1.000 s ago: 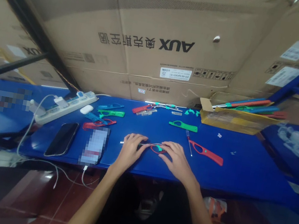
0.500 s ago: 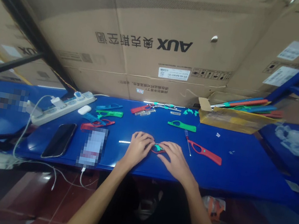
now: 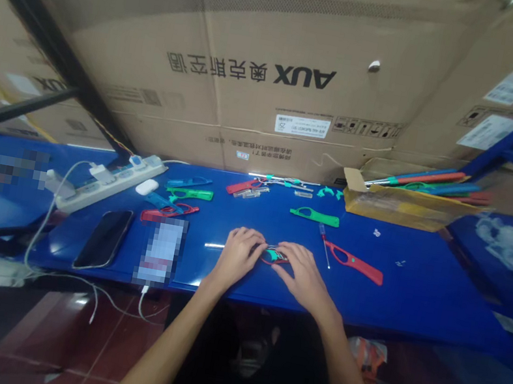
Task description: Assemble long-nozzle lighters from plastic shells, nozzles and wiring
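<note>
Both my hands rest on the blue table (image 3: 417, 293) near its front edge. My left hand (image 3: 239, 256) and my right hand (image 3: 300, 272) pinch a small red plastic handle with a teal insert (image 3: 272, 255) between them, fingers curled onto it. A thin metal rod (image 3: 214, 245) sticks out to the left of my left hand. A red handle piece (image 3: 354, 263) and a small screwdriver (image 3: 325, 243) lie just right of my right hand.
Green (image 3: 314, 215), blue (image 3: 190, 182) and red (image 3: 168, 211) handle pieces lie farther back. Two phones (image 3: 104, 238) and a white power strip (image 3: 106, 183) with cables sit at left. An open cardboard box (image 3: 403, 206) of long coloured pieces stands back right. Large cartons form the back wall.
My left hand slid right along the rod, closer to my right hand; more of the rod now shows at its left. The right hand has hardly moved.
</note>
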### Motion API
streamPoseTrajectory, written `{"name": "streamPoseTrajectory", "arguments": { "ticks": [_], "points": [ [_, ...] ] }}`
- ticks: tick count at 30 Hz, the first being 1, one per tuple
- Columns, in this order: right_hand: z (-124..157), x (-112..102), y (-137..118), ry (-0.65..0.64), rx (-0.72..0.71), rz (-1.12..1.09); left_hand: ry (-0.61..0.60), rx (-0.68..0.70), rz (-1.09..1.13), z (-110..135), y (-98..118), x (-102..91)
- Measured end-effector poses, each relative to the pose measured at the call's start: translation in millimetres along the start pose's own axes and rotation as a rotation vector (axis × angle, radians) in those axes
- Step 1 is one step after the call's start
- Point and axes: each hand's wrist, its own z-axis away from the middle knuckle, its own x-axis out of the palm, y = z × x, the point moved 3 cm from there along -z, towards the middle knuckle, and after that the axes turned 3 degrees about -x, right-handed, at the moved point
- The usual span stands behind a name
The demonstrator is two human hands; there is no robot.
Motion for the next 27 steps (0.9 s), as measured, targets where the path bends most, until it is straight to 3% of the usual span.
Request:
{"name": "streamPoseTrajectory", "arguments": {
  "ticks": [17,27],
  "points": [
    [-0.1,0.2,1.9,0.002,0.011,0.035,0.007,-0.015,0.045,0.3,-3.1,1.1],
    [2.9,4.9,4.6,0.08,-0.075,0.091,0.006,-0.014,0.053,-0.2,-2.8,0.2]
  ]
}}
